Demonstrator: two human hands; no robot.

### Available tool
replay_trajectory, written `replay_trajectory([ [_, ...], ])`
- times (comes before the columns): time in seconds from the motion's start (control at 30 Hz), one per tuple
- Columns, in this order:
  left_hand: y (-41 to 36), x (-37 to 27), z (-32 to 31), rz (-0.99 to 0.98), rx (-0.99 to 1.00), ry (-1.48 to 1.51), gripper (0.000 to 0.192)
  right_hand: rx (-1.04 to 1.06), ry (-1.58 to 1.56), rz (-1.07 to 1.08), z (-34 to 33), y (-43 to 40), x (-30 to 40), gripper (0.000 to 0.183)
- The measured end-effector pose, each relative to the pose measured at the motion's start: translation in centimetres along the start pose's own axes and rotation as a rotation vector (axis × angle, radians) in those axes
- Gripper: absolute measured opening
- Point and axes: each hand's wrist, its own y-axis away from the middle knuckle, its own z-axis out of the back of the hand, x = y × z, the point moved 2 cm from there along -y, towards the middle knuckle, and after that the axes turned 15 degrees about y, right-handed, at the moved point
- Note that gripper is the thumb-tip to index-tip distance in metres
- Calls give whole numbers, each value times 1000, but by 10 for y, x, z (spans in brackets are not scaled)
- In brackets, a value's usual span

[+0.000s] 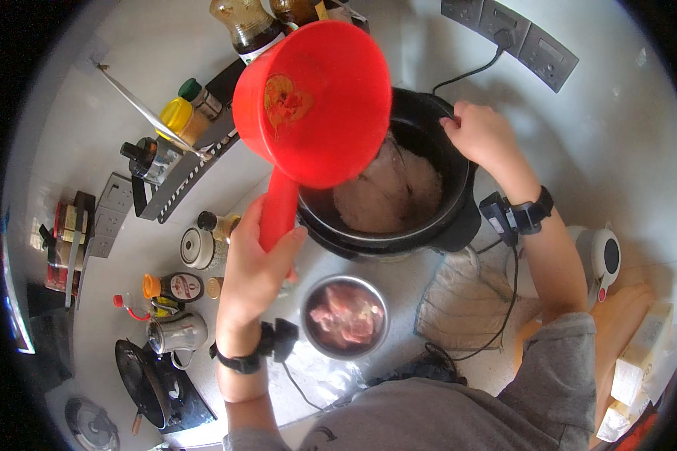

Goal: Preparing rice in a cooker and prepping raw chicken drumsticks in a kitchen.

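My left hand (262,262) grips the handle of a red plastic ladle-like scoop (338,107), tilted above a black electric cooker pot (468,197), its bowl partly hiding the pot. Greenish-orange marks show on the scoop's wall. The pot holds a pale, brownish mass (389,194), perhaps grain in water; I cannot tell which. My right hand (479,135) has its fingers curled at the pot's right rim. Between my forearms, nearer my body, stands a round steel bowl (386,332) with pieces of raw meat (347,315).
A wall rack (186,191) with seasoning jars is at left. Below it stand a lidded jar (197,248), bottles and a steel pitcher (186,332). A frying pan (141,383) sits lower left. Right of the bowl lies a quilted cloth (457,304), crossed by a black cable.
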Motion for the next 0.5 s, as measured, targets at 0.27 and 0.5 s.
replay_trajectory([
  [0.27,5,-2,-3,-66,-35,-111,40,-3,-82,53,-3,3,1,24],
  [0.5,6,-6,15,143,60,195,37,-231,41,52,4,12,4,15],
])
